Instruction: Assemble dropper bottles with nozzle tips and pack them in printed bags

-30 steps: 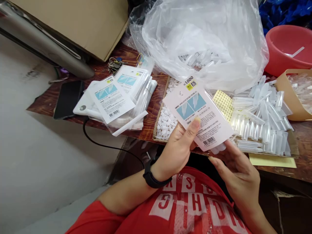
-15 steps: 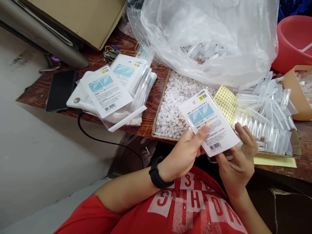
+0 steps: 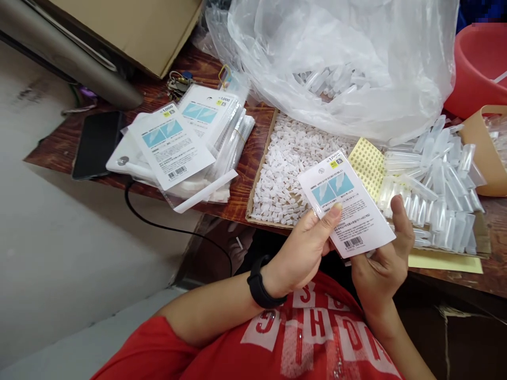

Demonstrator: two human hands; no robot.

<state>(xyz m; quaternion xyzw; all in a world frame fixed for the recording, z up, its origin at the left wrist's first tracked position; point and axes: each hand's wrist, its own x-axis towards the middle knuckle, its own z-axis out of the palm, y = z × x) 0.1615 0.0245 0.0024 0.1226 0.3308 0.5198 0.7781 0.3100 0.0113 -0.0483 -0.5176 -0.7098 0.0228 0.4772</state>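
My left hand (image 3: 304, 253) is closed on a white printed card packet (image 3: 346, 203), thumb on its front and fingers behind. The card carries two blue pictures, a price mark and a barcode, and looks to be in a clear sleeve. At the packet's lower right edge my right hand (image 3: 382, 269) touches it, with some fingertips hidden behind it and one finger pointing up. Below the packet lies a shallow carton (image 3: 261, 174) of small white plastic pieces. A yellow dotted sticker sheet (image 3: 366, 158) is just beyond the packet's right edge.
Similar card packets (image 3: 176, 145) are stacked on the left, beside a dark phone (image 3: 97, 145) and a black cable (image 3: 158, 227). Clear plastic tubes (image 3: 439, 174) pile up at right. A big plastic bag (image 3: 336, 42), a red bowl (image 3: 479, 68) and a cardboard box (image 3: 134, 26) stand behind.
The packet and my left hand have shifted slightly right and down. My right hand has turned, with its fingers further behind the packet's lower edge.
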